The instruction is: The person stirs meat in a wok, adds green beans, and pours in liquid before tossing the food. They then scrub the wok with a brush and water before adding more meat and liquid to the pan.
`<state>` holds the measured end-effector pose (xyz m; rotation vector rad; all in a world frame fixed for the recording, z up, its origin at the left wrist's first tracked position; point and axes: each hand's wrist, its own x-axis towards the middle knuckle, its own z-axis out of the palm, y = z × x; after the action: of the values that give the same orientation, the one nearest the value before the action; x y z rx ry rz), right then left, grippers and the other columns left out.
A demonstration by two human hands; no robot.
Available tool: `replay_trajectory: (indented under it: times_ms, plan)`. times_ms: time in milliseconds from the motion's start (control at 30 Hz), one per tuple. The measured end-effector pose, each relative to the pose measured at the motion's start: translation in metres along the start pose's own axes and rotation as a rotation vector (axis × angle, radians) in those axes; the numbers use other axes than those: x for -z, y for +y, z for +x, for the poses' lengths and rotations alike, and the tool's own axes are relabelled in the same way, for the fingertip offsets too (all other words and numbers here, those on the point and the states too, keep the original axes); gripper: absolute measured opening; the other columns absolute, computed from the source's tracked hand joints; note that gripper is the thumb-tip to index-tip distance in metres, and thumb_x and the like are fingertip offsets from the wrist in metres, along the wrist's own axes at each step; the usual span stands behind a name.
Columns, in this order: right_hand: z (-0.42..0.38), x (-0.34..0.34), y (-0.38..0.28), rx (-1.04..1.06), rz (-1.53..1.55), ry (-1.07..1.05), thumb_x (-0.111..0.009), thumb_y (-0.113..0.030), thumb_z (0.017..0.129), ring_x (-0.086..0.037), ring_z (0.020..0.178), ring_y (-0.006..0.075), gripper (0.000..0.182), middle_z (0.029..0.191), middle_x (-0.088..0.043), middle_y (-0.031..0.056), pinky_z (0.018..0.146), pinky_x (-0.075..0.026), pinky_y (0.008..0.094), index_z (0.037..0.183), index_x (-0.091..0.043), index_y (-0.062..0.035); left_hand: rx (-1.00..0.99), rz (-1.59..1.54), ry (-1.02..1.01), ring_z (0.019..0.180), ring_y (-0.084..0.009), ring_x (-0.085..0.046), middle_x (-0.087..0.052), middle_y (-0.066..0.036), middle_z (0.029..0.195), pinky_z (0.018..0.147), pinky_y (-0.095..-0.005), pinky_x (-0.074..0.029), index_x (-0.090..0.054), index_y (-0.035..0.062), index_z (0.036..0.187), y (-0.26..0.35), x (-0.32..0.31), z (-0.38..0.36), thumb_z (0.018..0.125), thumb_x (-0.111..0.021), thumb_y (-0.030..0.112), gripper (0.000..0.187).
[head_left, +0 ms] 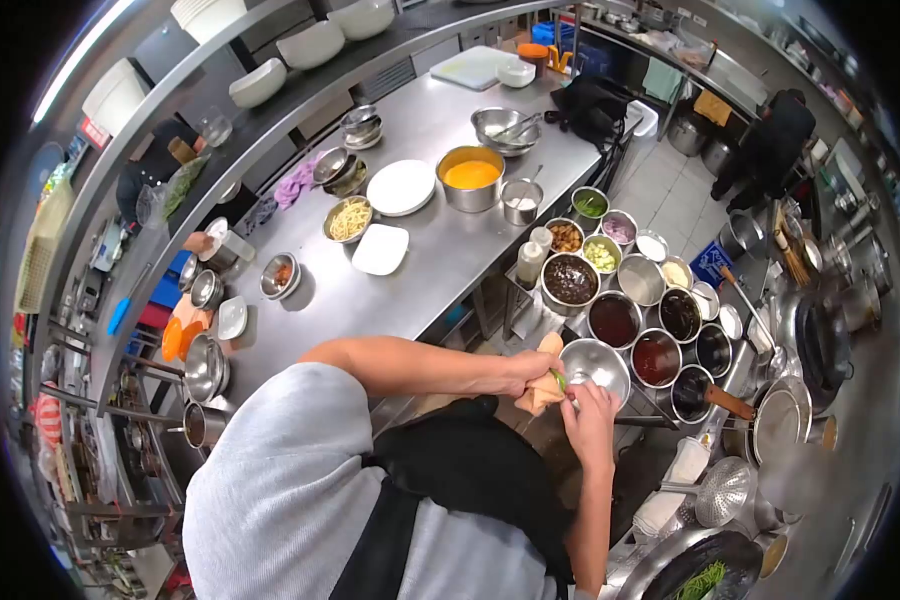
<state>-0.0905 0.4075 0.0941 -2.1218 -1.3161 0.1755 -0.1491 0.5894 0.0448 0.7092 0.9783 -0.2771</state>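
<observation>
My left hand [526,371] is closed around a bunched peach-coloured cloth [542,395]. A small green piece [558,379], too small to make out, shows at the cloth beside its fingers. Close by, my right hand [592,412] has its fingertips bent together near the green piece and the near rim of a shiny metal bowl [598,362]. What those fingers grip, if anything, is hidden. The bowl sits just beyond both hands, beside the pots of dark sauce [615,319] and reddish sauce [657,357].
On the steel counter [440,290] stand a pot of orange liquid [471,176], white plates [401,188] and a bowl of noodles [349,219]. Several ingredient tins [600,253] crowd the right side. Woks and a strainer [726,490] lie lower right. Another person [770,145] stands far right.
</observation>
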Motion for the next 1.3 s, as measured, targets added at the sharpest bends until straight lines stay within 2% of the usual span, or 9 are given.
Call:
replay_trajectory:
  times_ms: [600, 767, 800, 967, 1067, 1100, 1167, 1233, 1300]
  plan:
    - [0.161, -0.103, -0.054, 0.187, -0.082, 0.067, -0.074, -0.008, 0.079, -0.057, 0.089, 0.0285, 0.014, 0.089, -0.061, 0.0104, 0.085, -0.041, 0.0439, 0.09, -0.066, -0.005, -0.44, -0.322, 0.474, 0.078, -0.0298, -0.068, -0.063, -0.016, 0.094, 0.066, -0.0454, -0.057, -0.057, -0.0036, 0.11, 0.103, 0.193, 0.038, 0.082, -0.068, 0.017, 0.037]
    - [0.081, -0.026, 0.018, -0.424, 0.241, 0.485, -0.071, -0.009, 0.088, -0.063, 0.08, 0.0213, 0.017, 0.091, -0.068, 0.0103, 0.078, -0.05, 0.0335, 0.103, -0.07, -0.0009, -0.24, -0.482, -0.128, 0.072, -0.0277, -0.067, -0.065, -0.013, 0.083, 0.058, -0.0432, -0.058, -0.058, 0.0023, 0.101, 0.084, 0.4, 0.157, 0.093, -0.065, 0.041, 0.04]
    - [0.048, 0.016, 0.023, -0.604, 0.078, 0.608, -0.069, -0.011, 0.092, -0.064, 0.088, 0.018, 0.019, 0.094, -0.069, 0.0094, 0.085, -0.05, 0.0318, 0.107, -0.07, 0.0014, -0.31, -0.457, 0.165, 0.044, -0.018, -0.049, -0.051, -0.002, 0.059, 0.038, -0.0293, -0.039, -0.052, 0.0143, 0.076, 0.096, 0.36, 0.102, 0.094, -0.066, 0.052, 0.044]
    - [-0.217, 0.207, 0.113, -1.082, -1.02, 0.949, -0.06, -0.026, 0.098, -0.068, 0.101, 0.0333, 0.028, 0.107, -0.071, 0.0198, 0.085, -0.054, 0.0428, 0.112, -0.072, -0.0049, -0.259, -0.369, 0.036, 0.069, -0.0173, -0.063, -0.063, -0.002, 0.085, 0.049, -0.0374, -0.051, -0.064, 0.0155, 0.104, 0.112, 0.372, 0.012, 0.098, -0.063, 0.051, 0.036]
    - [-0.344, 0.243, 0.167, -1.553, -1.175, 0.811, -0.061, -0.037, 0.096, -0.069, 0.101, 0.0347, 0.034, 0.109, -0.072, 0.0161, 0.083, -0.054, 0.0483, 0.114, -0.074, -0.0113, -1.065, 0.28, 0.643, 0.084, -0.0213, -0.065, -0.067, -0.009, 0.107, 0.071, -0.033, -0.054, -0.06, 0.0046, 0.123, 0.207, 0.394, -0.082, 0.101, -0.055, 0.038, 0.04]
    - [-0.368, 0.244, 0.178, -1.709, -1.183, 0.651, -0.061, -0.04, 0.095, -0.069, 0.101, 0.0349, 0.036, 0.109, -0.072, 0.0154, 0.083, -0.054, 0.0493, 0.115, -0.074, -0.0125, -0.912, 0.645, 1.253, 0.086, -0.0224, -0.064, -0.067, -0.012, 0.107, 0.077, -0.0372, -0.054, -0.061, 0.0023, 0.12, 0.25, 0.345, -0.155, 0.098, -0.062, 0.034, 0.039]
    - [-0.381, 0.247, 0.181, -1.819, -1.173, 0.535, -0.064, -0.045, 0.093, -0.069, 0.102, 0.0363, 0.041, 0.113, -0.072, 0.0152, 0.085, -0.054, 0.0516, 0.119, -0.073, -0.0154, -1.77, 1.019, 1.465, 0.109, -0.0332, -0.066, -0.065, -0.019, 0.127, 0.094, -0.0454, -0.051, -0.057, 0.0024, 0.135, 0.313, 0.352, -0.23, 0.087, -0.074, 0.027, 0.056]
    - [-0.311, 0.234, 0.17, -1.647, -0.911, 0.66, -0.066, -0.043, 0.092, -0.068, 0.108, 0.0354, 0.047, 0.122, -0.069, 0.0203, 0.09, -0.053, 0.0491, 0.125, -0.07, -0.0095, -1.055, 1.387, 2.44, 0.106, -0.0406, -0.065, -0.066, -0.017, 0.121, 0.087, -0.0507, -0.051, -0.06, 0.0192, 0.135, 0.353, 0.403, -0.289, 0.086, -0.074, 0.038, 0.054]
    - [-0.184, 0.163, 0.119, -0.963, -0.311, 0.845, -0.06, -0.023, 0.095, -0.067, 0.101, 0.0222, 0.042, 0.114, -0.07, 0.019, 0.091, -0.051, 0.037, 0.122, -0.065, 0.0086, -0.98, 1.356, 2.574, 0.104, -0.0391, -0.065, -0.066, -0.018, 0.121, 0.085, -0.0587, -0.048, -0.057, 0.0229, 0.138, 0.362, 0.391, -0.309, 0.089, -0.066, 0.056, 0.06]
